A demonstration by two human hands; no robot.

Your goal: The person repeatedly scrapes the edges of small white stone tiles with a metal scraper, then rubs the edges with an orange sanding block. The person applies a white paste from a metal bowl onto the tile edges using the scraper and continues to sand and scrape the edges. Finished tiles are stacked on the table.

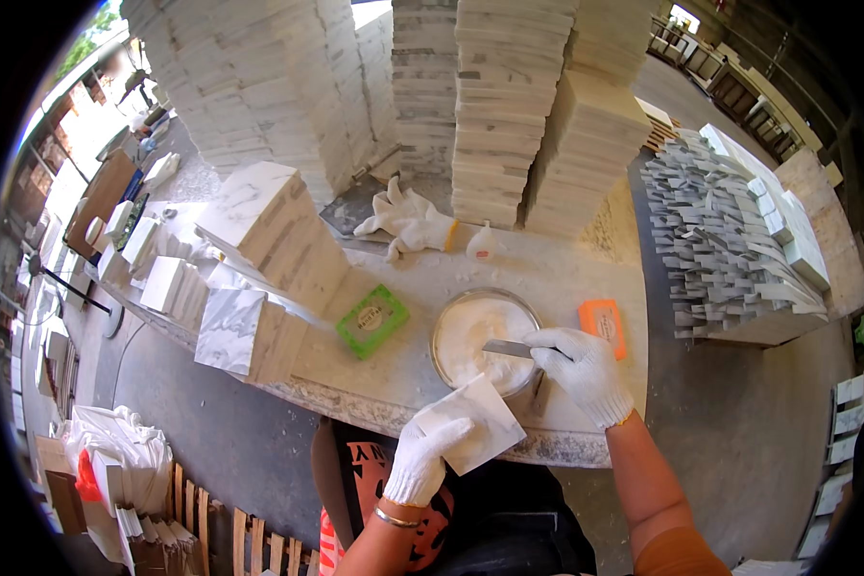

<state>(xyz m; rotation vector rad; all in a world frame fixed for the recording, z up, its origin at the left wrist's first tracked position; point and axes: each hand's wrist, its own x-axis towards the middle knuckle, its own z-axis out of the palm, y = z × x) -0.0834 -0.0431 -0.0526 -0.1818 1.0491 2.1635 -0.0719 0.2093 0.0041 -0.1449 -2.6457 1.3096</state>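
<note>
A white marble tile (482,422) with faint grey veins is held tilted in my gloved left hand (426,459), just beyond the table's near edge. In my gloved right hand (582,372) is a flat metal scraper (511,349), its blade over a round metal-rimmed bowl (459,327) of white powder or paste. My right hand is at the bowl's right rim, and part of the scraper's handle is hidden in the fingers. A green block-shaped package (372,322) lies left of the bowl, and an orange one (603,326) lies to its right.
Tall stacks of marble tiles (504,106) rise along the table's far side. A spare white glove (408,221) and a small white bottle (483,244) lie before them. Shorter tile stacks (278,240) stand at left. Across the floor at right is a pile of grey strips (715,240).
</note>
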